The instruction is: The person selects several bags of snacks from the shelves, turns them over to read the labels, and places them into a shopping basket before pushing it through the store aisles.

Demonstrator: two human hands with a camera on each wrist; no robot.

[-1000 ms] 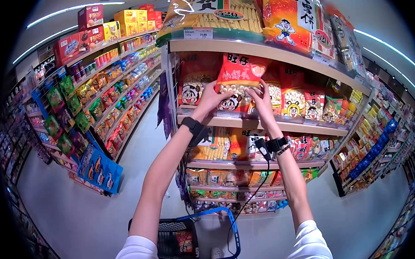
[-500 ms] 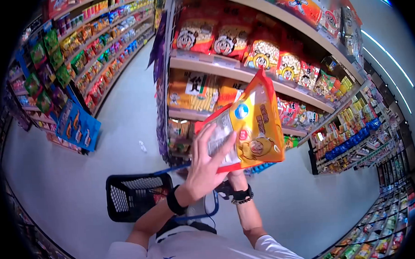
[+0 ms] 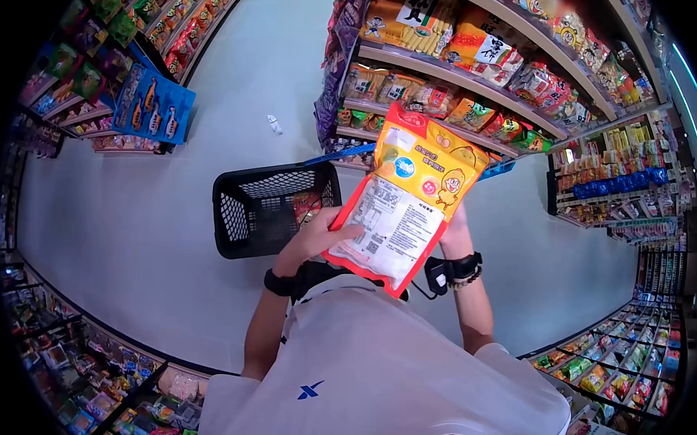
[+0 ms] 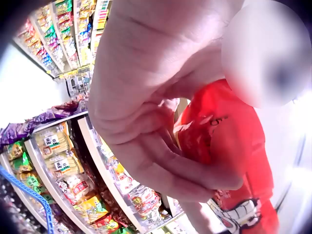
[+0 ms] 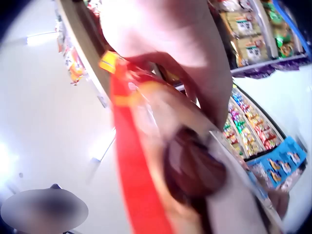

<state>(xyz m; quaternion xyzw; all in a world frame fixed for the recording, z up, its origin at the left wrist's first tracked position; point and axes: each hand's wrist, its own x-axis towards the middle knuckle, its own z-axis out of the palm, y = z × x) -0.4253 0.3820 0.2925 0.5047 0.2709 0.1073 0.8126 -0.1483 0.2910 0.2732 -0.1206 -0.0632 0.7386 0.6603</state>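
A red and yellow snack bag (image 3: pixel 406 207) is held tilted in front of the chest, its printed back turned up toward the head camera. My left hand (image 3: pixel 318 238) grips its left edge, thumb lying over the white text panel. In the left wrist view the fingers of the left hand (image 4: pixel 156 92) curl against the bag's red front (image 4: pixel 229 141). At the opposite edge my right hand (image 3: pixel 456 232) holds the bag, mostly hidden behind it. The right wrist view shows the right hand (image 5: pixel 190 48) above the blurred bag front (image 5: pixel 136 161).
A black shopping basket (image 3: pixel 236 215) with a blue handle (image 3: pixel 338 154) stands on the floor at the left, a red snack packet (image 3: pixel 307 208) inside. Snack shelves (image 3: pixel 451 77) rise ahead and to the right. A blue display board (image 3: pixel 153 109) hangs at the left. A small white scrap (image 3: pixel 274 124) lies on the floor.
The snack bag has come off the shelf, down toward the chest, and been turned from front to back. The view has tipped down, bringing the basket and shirt further into sight.
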